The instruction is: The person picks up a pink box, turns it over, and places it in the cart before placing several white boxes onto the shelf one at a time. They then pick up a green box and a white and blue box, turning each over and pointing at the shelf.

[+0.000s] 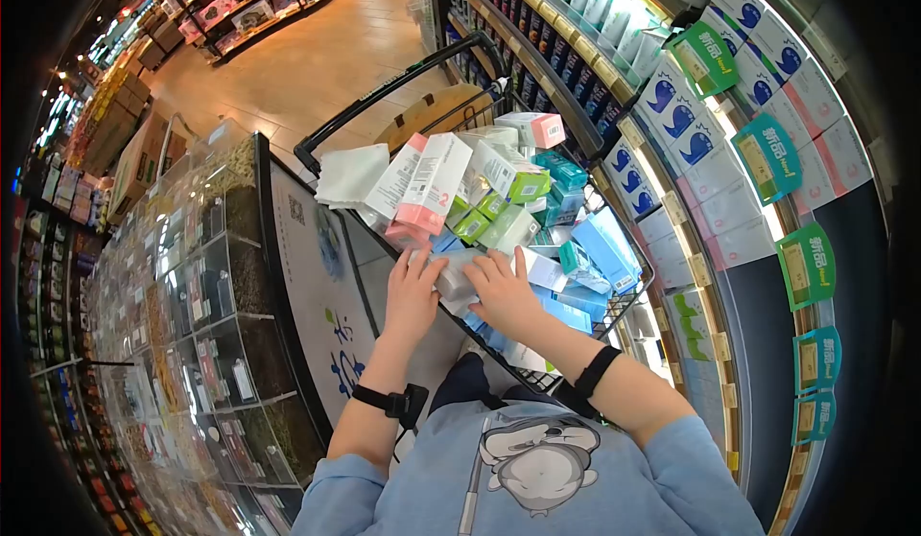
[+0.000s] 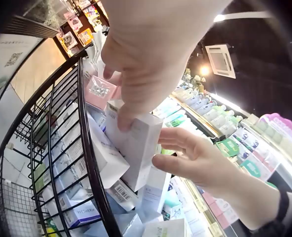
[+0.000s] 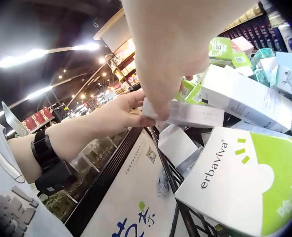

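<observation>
A plain white box [image 1: 459, 275] lies between my two hands, at the near left side of a loaded shopping cart [image 1: 307, 143]. My left hand [image 1: 413, 291] grips one end of it; in the left wrist view its thumb or a finger presses on the top of the white box [image 2: 136, 143]. From the other side my right hand [image 1: 504, 294] holds the same box, and the right wrist view has its fingertips on the end of the white box [image 3: 195, 113], close to the left fingers. Part of the grip is hidden behind the hands.
White-and-pink boxes [image 1: 436, 181], green boxes [image 1: 528, 186] and blue boxes [image 1: 606, 248] are heaped in the cart. Stocked shelves [image 1: 710, 200] run along the right. Clear bulk bins [image 1: 192, 306] stand on the left. An Erbaviva box [image 3: 225, 182] is near my right hand.
</observation>
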{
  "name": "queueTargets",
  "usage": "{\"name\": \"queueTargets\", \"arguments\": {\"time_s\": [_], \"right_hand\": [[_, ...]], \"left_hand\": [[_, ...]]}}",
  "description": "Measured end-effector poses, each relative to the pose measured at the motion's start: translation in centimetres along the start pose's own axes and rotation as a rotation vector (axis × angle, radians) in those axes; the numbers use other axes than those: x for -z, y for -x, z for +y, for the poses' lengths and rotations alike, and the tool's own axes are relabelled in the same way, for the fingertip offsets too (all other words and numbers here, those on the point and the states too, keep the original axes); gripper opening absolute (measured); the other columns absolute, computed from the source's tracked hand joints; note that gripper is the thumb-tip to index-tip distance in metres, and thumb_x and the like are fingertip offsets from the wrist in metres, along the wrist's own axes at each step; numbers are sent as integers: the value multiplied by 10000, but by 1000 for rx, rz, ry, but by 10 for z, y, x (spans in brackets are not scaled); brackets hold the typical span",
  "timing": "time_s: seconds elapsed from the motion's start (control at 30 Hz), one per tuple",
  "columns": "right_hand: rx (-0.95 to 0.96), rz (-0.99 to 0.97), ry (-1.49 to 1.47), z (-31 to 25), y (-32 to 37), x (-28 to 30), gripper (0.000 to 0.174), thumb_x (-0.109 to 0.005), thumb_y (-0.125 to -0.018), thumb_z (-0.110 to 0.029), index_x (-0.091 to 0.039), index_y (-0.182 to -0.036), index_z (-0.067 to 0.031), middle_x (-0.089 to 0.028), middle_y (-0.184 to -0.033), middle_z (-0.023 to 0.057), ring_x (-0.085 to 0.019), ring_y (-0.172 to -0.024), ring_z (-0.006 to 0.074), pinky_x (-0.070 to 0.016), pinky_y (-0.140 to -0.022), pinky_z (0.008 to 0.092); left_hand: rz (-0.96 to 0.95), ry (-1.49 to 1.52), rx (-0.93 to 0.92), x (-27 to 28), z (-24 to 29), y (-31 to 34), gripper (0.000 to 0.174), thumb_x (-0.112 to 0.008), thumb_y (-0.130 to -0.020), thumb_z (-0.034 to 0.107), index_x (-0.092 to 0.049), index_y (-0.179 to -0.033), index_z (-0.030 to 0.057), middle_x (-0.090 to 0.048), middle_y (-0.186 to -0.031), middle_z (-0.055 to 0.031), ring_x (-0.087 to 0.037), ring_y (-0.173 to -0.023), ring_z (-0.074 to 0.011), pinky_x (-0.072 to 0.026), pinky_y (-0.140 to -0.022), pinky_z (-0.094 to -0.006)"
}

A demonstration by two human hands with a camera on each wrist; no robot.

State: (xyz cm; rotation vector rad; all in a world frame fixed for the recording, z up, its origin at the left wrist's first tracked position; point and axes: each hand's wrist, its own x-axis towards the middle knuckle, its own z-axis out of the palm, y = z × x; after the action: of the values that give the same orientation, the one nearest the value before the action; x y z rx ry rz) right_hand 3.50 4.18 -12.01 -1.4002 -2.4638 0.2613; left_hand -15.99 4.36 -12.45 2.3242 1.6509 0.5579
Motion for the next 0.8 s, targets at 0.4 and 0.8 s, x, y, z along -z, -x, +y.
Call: {"name": "queueTargets", "arguments": {"time_s": [0.4, 0.8], "right_hand": [[-259, 109, -776, -4, 16, 90, 493, -748, -766, -146, -542, -1201, -39, -624, -1100, 129, -586, -1086, 279, -418, -994, 393], [-685, 455, -1508, 26, 117, 181, 419, -597, -953, -323, -595, -1188, 23, -663, -1077, 79, -599, -1009, 141, -456, -904, 295]], "left_hand": [[64, 683, -103, 85, 46, -22, 748, -802, -731, 163, -434, -1379, 98, -536, -1322, -105, -513, -1201, -307, -420, -982, -426], [-794, 1380, 191, 73, 149, -49, 441, -643, -893, 81, -499, -1291, -42, -647, -1126, -85, -616, -988, -133, -508, -798, -269]]}}
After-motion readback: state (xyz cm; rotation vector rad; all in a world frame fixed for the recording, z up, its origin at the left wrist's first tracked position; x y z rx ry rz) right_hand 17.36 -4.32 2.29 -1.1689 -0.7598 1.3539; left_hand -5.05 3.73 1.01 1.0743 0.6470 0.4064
